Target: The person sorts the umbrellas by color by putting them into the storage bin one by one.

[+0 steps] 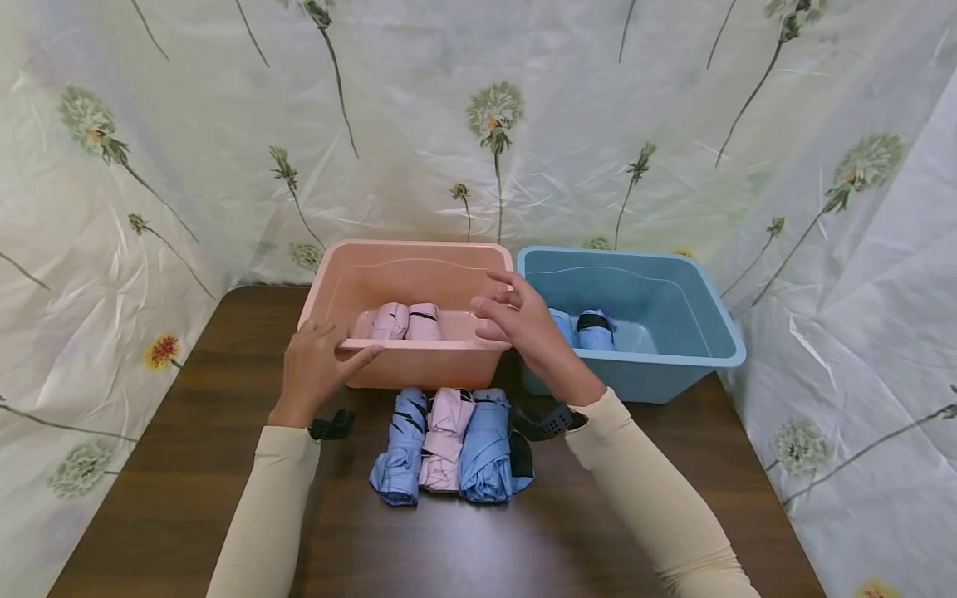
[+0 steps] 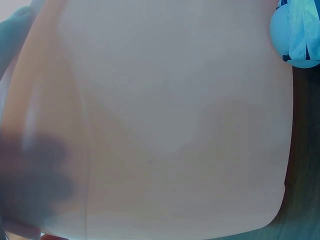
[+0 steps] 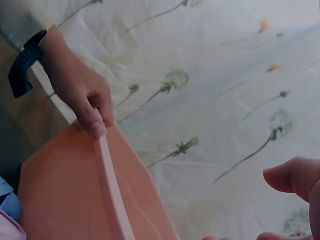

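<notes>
Pink bin [image 1: 426,367] sits on the brown table [image 1: 149,465], just beside the blue bin [image 1: 628,384]. Curled fingers of the left hand [image 1: 317,361] grip its rim near one front corner; the right hand [image 1: 527,320], loosely bent and empty, is near the other end, though whether it touches the rim is hard to tell. One-sided lifting could tip the bin and roll the pink bundles [image 1: 424,324] inside. Rolled bundles [image 1: 446,440] in front would block a pull forward.
</notes>
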`<state>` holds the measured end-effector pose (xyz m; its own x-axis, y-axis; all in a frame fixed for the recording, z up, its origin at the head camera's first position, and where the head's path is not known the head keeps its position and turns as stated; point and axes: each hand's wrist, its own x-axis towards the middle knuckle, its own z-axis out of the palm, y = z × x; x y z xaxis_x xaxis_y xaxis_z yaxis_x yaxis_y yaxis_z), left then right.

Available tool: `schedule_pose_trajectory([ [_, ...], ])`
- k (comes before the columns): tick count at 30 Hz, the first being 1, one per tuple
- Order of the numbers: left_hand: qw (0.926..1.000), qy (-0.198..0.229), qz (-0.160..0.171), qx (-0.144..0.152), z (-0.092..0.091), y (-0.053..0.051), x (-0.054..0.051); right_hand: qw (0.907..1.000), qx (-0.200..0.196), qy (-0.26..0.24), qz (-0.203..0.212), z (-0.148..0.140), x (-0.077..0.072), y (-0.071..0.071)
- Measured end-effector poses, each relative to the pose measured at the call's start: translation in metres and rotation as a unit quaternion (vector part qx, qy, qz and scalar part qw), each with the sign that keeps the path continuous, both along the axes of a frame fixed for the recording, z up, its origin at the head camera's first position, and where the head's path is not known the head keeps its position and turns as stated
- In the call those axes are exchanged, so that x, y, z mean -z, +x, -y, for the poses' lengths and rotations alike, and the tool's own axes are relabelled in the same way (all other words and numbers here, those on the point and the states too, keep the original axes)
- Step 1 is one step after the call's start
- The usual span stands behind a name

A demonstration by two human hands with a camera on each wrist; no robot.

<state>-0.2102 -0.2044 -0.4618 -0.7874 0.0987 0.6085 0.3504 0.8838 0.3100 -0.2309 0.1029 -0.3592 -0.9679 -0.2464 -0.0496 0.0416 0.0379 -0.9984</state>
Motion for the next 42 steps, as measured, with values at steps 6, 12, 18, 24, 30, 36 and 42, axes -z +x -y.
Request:
schedule_pose_trajectory([
  [6,1.0000,-0.002,0.005,-0.001,0.000,0.000,0.000,0.9998,-0.015,-0.011,-0.007,-0.010,-0.002,0.017],
  [12,0.9998,-0.004,0.019,-0.007,0.000,0.000,-0.001,0.9996,-0.024,-0.014,-0.006,-0.018,-0.002,0.032],
  [18,0.9996,-0.006,0.025,-0.010,-0.001,0.000,-0.001,0.9995,-0.027,-0.012,-0.010,-0.026,0.003,0.044],
  [24,0.9995,-0.006,0.027,-0.012,-0.001,0.000,0.000,0.9995,-0.029,0.002,-0.012,-0.033,0.008,0.056],
  [30,0.9998,-0.005,0.015,-0.010,0.000,-0.001,0.000,0.9995,-0.031,-0.008,0.001,-0.039,0.014,0.066],
  [36,0.9999,-0.004,0.014,-0.008,0.000,-0.001,-0.001,0.9991,-0.034,0.023,0.000,-0.044,0.026,0.079],
  [42,0.9999,-0.001,0.012,-0.009,0.000,0.000,0.000,0.9986,-0.031,0.042,0.010,-0.049,0.041,0.089],
])
